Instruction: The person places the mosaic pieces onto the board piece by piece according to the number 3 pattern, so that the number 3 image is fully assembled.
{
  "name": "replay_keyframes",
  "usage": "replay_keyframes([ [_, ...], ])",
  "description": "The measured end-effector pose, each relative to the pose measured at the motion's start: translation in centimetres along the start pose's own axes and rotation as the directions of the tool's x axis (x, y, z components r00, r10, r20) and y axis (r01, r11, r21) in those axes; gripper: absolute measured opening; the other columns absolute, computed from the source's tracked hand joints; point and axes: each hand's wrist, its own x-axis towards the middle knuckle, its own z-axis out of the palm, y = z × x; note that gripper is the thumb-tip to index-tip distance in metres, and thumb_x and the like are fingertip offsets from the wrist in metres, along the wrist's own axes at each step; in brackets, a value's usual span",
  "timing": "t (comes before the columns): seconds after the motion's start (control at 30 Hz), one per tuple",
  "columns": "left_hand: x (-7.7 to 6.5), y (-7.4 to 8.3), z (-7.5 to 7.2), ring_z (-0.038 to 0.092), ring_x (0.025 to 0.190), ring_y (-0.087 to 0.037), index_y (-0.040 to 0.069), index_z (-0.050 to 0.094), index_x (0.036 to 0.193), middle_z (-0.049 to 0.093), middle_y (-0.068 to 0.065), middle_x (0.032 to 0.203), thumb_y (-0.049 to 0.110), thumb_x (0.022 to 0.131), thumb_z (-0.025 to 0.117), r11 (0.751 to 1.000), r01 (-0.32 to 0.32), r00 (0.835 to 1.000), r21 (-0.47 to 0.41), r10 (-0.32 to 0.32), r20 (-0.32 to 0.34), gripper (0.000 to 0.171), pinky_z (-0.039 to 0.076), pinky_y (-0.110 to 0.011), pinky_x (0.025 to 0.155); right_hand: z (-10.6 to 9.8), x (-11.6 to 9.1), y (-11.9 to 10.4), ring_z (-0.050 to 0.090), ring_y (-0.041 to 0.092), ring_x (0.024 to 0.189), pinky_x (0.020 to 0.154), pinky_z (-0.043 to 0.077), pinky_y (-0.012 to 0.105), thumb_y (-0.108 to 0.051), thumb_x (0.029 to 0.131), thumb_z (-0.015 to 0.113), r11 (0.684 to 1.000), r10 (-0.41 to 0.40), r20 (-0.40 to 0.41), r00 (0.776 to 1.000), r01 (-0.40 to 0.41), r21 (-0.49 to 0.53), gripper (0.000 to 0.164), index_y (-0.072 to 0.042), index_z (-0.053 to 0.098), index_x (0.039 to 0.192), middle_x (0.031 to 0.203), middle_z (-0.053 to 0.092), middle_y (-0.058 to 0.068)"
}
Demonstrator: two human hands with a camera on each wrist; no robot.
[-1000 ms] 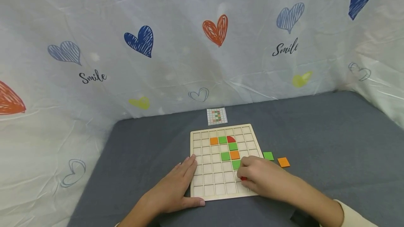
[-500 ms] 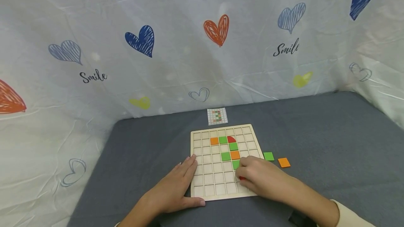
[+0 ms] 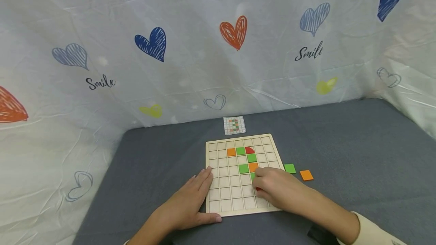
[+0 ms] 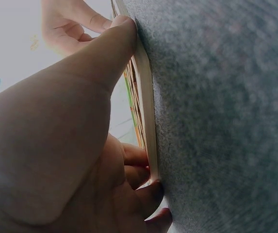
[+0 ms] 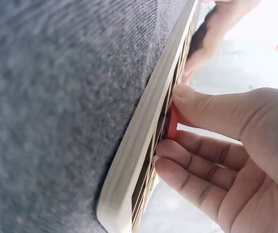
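A wooden grid board [image 3: 225, 193] lies on the grey table. My left hand [image 3: 189, 203] rests at its left side, fingers straight along the edge and thumb on the front left corner. Over the board's lower right part, my right hand [image 3: 279, 188] pinches a red tile [image 5: 173, 122] between thumb and fingers, close to the grid in the right wrist view. Orange tiles [image 3: 231, 152], green tiles [image 3: 240, 151] and a red quarter-round tile [image 3: 249, 150] sit in the grid. The green tile nearest my right fingers is partly hidden by them.
A small card [image 3: 234, 125] printed with a coloured grid pattern lies behind the board. To the right of the board, a loose green tile [image 3: 290, 168] and a loose orange tile [image 3: 306, 175] lie on the table [image 3: 357, 150]. A white curtain [image 3: 190, 75] with hearts hangs behind.
My right hand has shifted slightly left with the red tile, covering more of the green tile beside it. My left hand has stayed in place.
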Motion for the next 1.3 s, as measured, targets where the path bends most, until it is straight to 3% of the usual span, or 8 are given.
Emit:
replay_keyframes([
  [0.3,-0.05,0.02,0.0,0.014,0.151,-0.026,0.003,0.019,0.16,0.011,-0.011,0.167,0.08,0.084,0.052,1.0,0.005,1.0,0.001,-0.005,0.003,0.113,0.022,-0.05,0.119,0.06,0.37,-0.15,0.038,0.002,0.061,0.056,0.038,0.02,-0.006,0.082,0.079,0.999,0.041,0.035,0.999,-0.041,0.011,0.02,-0.018,0.065,0.073,0.071,0.043,-0.014],
  [0.67,0.11,0.07,-0.22,0.013,0.151,-0.026,0.004,0.017,0.16,0.01,-0.01,0.167,0.081,0.084,0.05,1.0,0.004,1.0,-0.005,-0.004,0.005,0.113,0.023,-0.05,0.118,-0.05,0.49,0.09,0.041,0.003,0.061,0.056,0.041,0.02,-0.001,0.076,0.083,1.0,0.022,0.024,0.999,-0.022,-0.002,0.025,-0.017,0.064,0.072,0.073,0.042,-0.012],
  [0.8,0.12,0.09,-0.21,0.013,0.151,-0.026,0.004,0.017,0.16,0.011,-0.011,0.167,0.081,0.084,0.05,1.0,0.0,1.0,0.002,0.0,0.001,0.113,0.022,-0.05,0.118,-0.26,0.41,0.18,0.046,0.003,0.065,0.059,0.046,0.022,0.004,0.073,0.082,1.0,0.023,0.036,0.999,-0.023,-0.002,0.024,-0.015,0.069,0.076,0.075,0.047,-0.011],
  [1.0,0.1,0.05,-0.12,0.014,0.151,-0.027,0.003,0.018,0.16,0.011,-0.011,0.167,0.081,0.085,0.05,1.0,-0.003,1.0,0.007,0.003,-0.003,0.113,0.023,-0.05,0.118,-0.18,0.14,0.11,0.052,0.006,0.074,0.066,0.05,0.027,0.005,0.078,0.078,0.996,0.073,0.035,0.997,-0.075,0.049,0.021,-0.011,0.072,0.091,0.082,0.059,-0.008],
  [1.3,-0.04,0.08,0.07,0.014,0.151,-0.027,0.002,0.019,0.16,0.012,-0.011,0.167,0.08,0.084,0.052,1.0,-0.006,1.0,0.01,0.006,-0.009,0.113,0.023,-0.05,0.118,0.13,-0.04,-0.21,0.047,0.005,0.07,0.062,0.046,0.022,-0.003,0.082,0.078,0.999,-0.04,-0.033,0.999,0.04,0.02,0.019,-0.017,0.068,0.073,0.075,0.051,-0.013],
])
